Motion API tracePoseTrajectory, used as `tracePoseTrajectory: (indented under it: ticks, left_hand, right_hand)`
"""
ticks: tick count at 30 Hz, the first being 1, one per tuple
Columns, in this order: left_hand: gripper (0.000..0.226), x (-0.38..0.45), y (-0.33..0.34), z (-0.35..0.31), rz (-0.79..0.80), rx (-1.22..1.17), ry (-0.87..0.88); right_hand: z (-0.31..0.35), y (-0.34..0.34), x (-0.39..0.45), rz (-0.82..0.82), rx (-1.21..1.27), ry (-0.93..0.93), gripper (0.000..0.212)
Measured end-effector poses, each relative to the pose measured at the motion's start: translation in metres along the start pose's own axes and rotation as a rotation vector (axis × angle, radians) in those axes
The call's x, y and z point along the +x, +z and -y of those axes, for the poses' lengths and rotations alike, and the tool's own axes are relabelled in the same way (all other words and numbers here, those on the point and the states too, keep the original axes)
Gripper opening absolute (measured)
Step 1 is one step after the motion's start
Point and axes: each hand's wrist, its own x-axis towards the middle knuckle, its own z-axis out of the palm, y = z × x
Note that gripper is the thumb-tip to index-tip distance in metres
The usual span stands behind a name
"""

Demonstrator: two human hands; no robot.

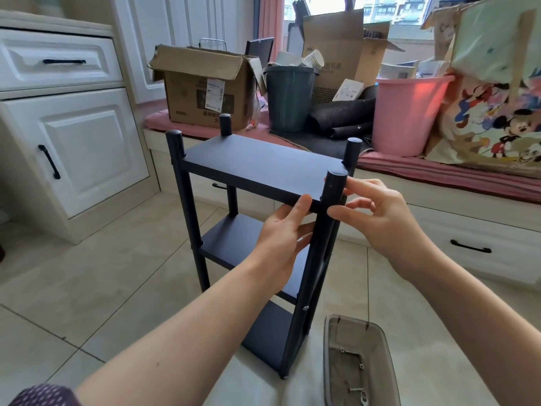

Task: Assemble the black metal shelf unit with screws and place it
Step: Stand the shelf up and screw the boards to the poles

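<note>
Black metal shelf unit [257, 168], upright on floor: left grip [282, 238] clasps top board's front edge, right grip [377, 218] pinches adjoining post [333, 189]; steady board while seating the screw squarely.

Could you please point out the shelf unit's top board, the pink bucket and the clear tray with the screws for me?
top board [260, 162]: head view, middle of its upper surface.
pink bucket [407, 118]: head view, front wall.
clear tray [380, 338]: head view, right rim.

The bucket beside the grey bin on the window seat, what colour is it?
The bucket is pink, seen plainly in the head view, the only one.
</note>
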Motion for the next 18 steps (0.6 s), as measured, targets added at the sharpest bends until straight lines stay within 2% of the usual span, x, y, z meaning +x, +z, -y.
tracePoseTrajectory:
  ticks: [2, 8, 14, 18]
  left_hand:
    - [0.039, 0.001, 0.0025, 0.003, -0.022, -0.019, 0.013]
    - [0.029, 0.0005, 0.0054, 0.0053, -0.016, -0.05, 0.009]
    - [0.052, -0.001, 0.0015, 0.0019, 0.037, -0.061, 0.017]
    - [0.048, 0.0005, 0.0011, 0.0003, 0.06, -0.051, 0.006]
  right_hand:
    - [0.0003, -0.0007, 0.0008, 0.002, -0.009, -0.011, 0.047]
    - [0.0001, -0.001, 0.0009, 0.01, -0.007, -0.018, 0.047]
    - [-0.0018, 0.0021, -0.0001, 0.008, -0.047, -0.015, 0.049]
    - [-0.0015, 0.005, -0.0023, -0.001, -0.015, -0.029, 0.047]
